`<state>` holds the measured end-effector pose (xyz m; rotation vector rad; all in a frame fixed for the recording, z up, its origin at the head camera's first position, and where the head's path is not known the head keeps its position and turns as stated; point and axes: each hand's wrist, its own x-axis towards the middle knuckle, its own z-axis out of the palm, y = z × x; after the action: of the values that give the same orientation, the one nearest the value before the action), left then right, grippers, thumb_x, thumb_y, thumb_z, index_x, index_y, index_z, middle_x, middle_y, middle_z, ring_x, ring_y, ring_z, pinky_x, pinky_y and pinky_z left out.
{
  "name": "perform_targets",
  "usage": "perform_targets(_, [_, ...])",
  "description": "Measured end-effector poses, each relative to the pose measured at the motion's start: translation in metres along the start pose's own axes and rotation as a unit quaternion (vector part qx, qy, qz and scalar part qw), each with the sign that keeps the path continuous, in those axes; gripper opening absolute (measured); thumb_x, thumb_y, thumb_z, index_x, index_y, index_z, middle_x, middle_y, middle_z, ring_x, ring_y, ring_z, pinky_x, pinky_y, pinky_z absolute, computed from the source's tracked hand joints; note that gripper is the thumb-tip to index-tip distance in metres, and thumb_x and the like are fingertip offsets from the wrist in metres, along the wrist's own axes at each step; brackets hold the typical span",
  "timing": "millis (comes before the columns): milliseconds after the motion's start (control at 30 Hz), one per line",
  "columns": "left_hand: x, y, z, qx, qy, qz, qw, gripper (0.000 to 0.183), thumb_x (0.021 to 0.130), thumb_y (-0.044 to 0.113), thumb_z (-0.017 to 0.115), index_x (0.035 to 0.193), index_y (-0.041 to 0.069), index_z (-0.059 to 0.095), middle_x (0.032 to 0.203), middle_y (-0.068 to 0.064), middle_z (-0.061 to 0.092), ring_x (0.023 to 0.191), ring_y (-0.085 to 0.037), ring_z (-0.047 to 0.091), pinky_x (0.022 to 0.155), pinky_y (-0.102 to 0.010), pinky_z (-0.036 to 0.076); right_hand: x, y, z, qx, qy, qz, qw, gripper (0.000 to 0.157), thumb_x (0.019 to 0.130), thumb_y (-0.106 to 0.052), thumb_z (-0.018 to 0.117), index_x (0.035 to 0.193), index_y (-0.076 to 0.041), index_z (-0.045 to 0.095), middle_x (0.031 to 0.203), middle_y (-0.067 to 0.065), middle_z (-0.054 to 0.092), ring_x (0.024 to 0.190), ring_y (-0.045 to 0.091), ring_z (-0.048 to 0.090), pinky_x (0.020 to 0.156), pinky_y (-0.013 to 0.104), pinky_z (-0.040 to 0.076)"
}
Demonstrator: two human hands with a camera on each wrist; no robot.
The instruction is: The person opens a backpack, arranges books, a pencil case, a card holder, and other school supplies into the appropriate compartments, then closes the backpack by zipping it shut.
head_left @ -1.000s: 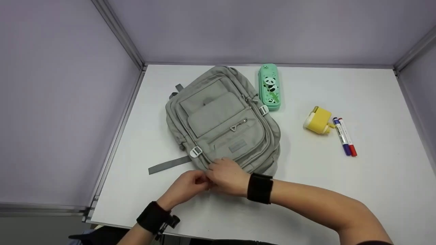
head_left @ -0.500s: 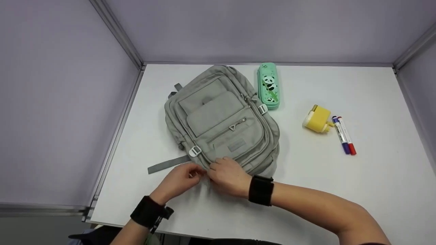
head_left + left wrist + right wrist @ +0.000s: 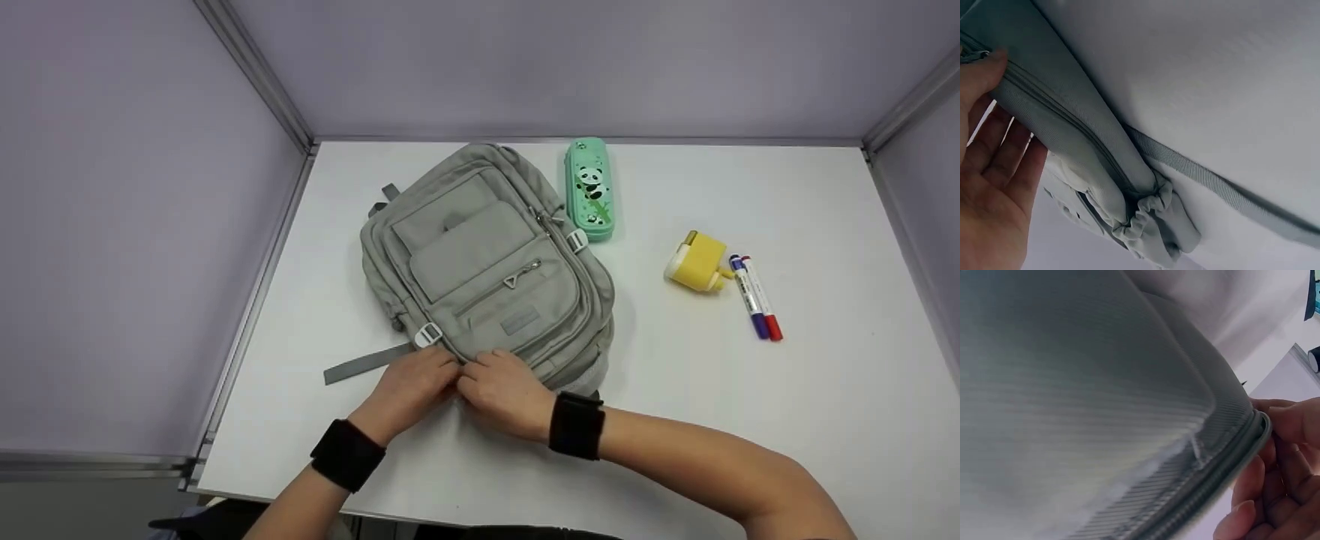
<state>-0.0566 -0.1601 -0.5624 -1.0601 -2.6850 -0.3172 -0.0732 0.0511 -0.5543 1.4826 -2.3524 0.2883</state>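
A grey backpack [image 3: 480,259] lies front side up on the white table, its bottom edge toward me. My left hand [image 3: 414,382] grips that bottom edge, beside the loose strap [image 3: 366,365]. In the left wrist view, its thumb [image 3: 991,70] lies by a metal zipper pull [image 3: 976,56] on the zipper seam [image 3: 1067,115], with the other fingers behind the fabric. Right next to it, my right hand [image 3: 506,394] pinches the same edge. Its thumb and fingers [image 3: 1292,422] hold the piped zipper edge [image 3: 1261,424] in the right wrist view.
A green panda pencil case [image 3: 590,187] touches the backpack's upper right side. Further right lie a yellow and white object [image 3: 697,262] with small yellow projections and two markers, one blue [image 3: 750,298] and one red [image 3: 763,298]. Pale panels [image 3: 585,67] enclose the table's back and sides.
My left hand moved left and up, then came over onto the backpack's bottom edge, close against the right hand. The right hand and the backpack stayed nearly in place.
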Motion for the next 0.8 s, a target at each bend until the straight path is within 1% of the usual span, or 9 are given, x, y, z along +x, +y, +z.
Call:
perform_targets(133, [0.002, 0.0, 0.001, 0.011, -0.011, -0.011, 0.9998, 0.013, 0.09, 0.018, 0.08, 0.093, 0.015, 0.068, 0.096, 0.003, 0.065, 0.089, -0.015, 0.061, 0.071, -0.026, 0.052, -0.003, 0.003, -0.003, -0.004, 0.001, 0.003, 1.0, 0.011, 0.092, -0.025, 0.073, 0.087, -0.015, 0.07, 0.086, -0.002, 0.067, 0.078, 0.018, 0.057, 0.067, 0.032, 0.043])
perform_targets(233, [0.003, 0.001, 0.0, 0.012, -0.025, -0.024, 0.9993, 0.012, 0.09, 0.019, 0.08, 0.091, 0.017, 0.068, 0.095, 0.004, 0.064, 0.088, -0.014, 0.061, 0.07, -0.026, 0.051, -0.007, 0.007, -0.006, 0.002, 0.004, 0.009, 1.0, 0.012, 0.09, -0.026, 0.075, 0.087, -0.015, 0.07, 0.085, -0.002, 0.066, 0.078, 0.018, 0.057, 0.068, 0.033, 0.043])
perform_targets(333, [0.005, 0.002, -0.001, 0.015, -0.033, -0.029, 0.9989, 0.013, 0.089, 0.017, 0.08, 0.089, 0.018, 0.067, 0.094, 0.004, 0.064, 0.087, -0.014, 0.061, 0.069, -0.026, 0.051, -0.013, 0.011, -0.01, 0.013, 0.017, 0.017, 1.0, 0.015, 0.086, -0.026, 0.077, 0.082, -0.015, 0.068, 0.083, -0.003, 0.065, 0.077, 0.019, 0.056, 0.067, 0.034, 0.043])
perform_targets(433, [0.006, 0.002, -0.002, 0.016, -0.036, -0.027, 0.9989, 0.014, 0.09, 0.015, 0.08, 0.088, 0.018, 0.066, 0.093, 0.004, 0.064, 0.087, -0.014, 0.061, 0.068, -0.026, 0.051, -0.021, 0.016, -0.015, 0.028, 0.032, 0.027, 0.999, 0.017, 0.083, -0.025, 0.076, 0.077, -0.015, 0.064, 0.081, -0.002, 0.063, 0.075, 0.02, 0.054, 0.068, 0.036, 0.042])
perform_targets(600, [0.007, 0.002, -0.003, 0.001, -0.047, -0.029, 0.9985, 0.011, 0.091, 0.014, 0.078, 0.089, 0.017, 0.068, 0.092, 0.004, 0.063, 0.085, -0.015, 0.061, 0.067, -0.026, 0.051, -0.036, 0.025, -0.024, 0.053, 0.056, 0.045, 0.996, 0.016, 0.082, -0.017, 0.073, 0.073, -0.015, 0.06, 0.082, -0.002, 0.062, 0.076, 0.022, 0.054, 0.068, 0.037, 0.041])
perform_targets(700, [0.008, 0.001, -0.004, -0.007, -0.045, -0.029, 0.9986, 0.012, 0.09, 0.013, 0.078, 0.088, 0.017, 0.068, 0.09, 0.004, 0.061, 0.084, -0.015, 0.06, 0.066, -0.027, 0.051, -0.043, 0.03, -0.03, 0.065, 0.068, 0.061, 0.994, 0.014, 0.08, -0.013, 0.071, 0.073, -0.015, 0.059, 0.082, -0.003, 0.061, 0.078, 0.022, 0.054, 0.067, 0.036, 0.039])
perform_targets(800, [0.009, 0.001, -0.004, -0.014, -0.036, -0.025, 0.9989, 0.013, 0.09, 0.011, 0.078, 0.086, 0.018, 0.067, 0.089, 0.004, 0.06, 0.082, -0.016, 0.059, 0.064, -0.027, 0.05, -0.051, 0.035, -0.036, 0.073, 0.075, 0.081, 0.991, 0.016, 0.077, -0.009, 0.07, 0.072, -0.017, 0.057, 0.08, -0.004, 0.057, 0.076, 0.02, 0.052, 0.065, 0.035, 0.037])
